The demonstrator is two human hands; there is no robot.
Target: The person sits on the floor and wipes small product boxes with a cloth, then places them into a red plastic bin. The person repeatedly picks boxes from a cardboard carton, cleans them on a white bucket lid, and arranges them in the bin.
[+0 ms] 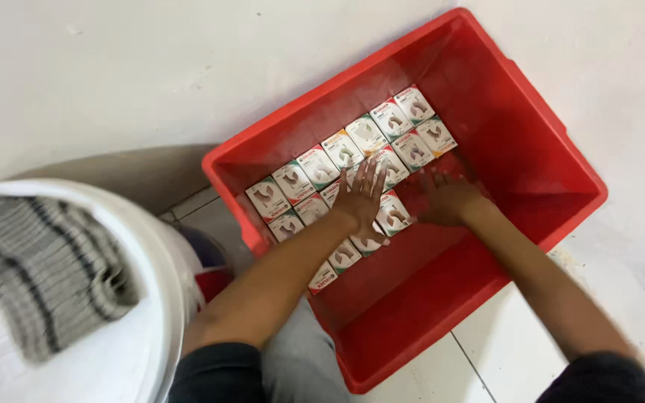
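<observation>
1. Left hand (361,200): flat, palm down, fingers spread, forearm bare and stretched forward.
2. Right hand (446,198): just beside the left grip, palm down, fingers blurred, forearm angled inward.

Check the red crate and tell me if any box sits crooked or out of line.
In the red plastic crate, the small white cardboard boxes lie in two tidy rows. Near the left hand, a third row's boxes look looser and slightly tilted. The right hand is blurred.

head view, steeply downward, close overhead

Boxes (352,160) lie in rows inside crate (561,160).
</observation>
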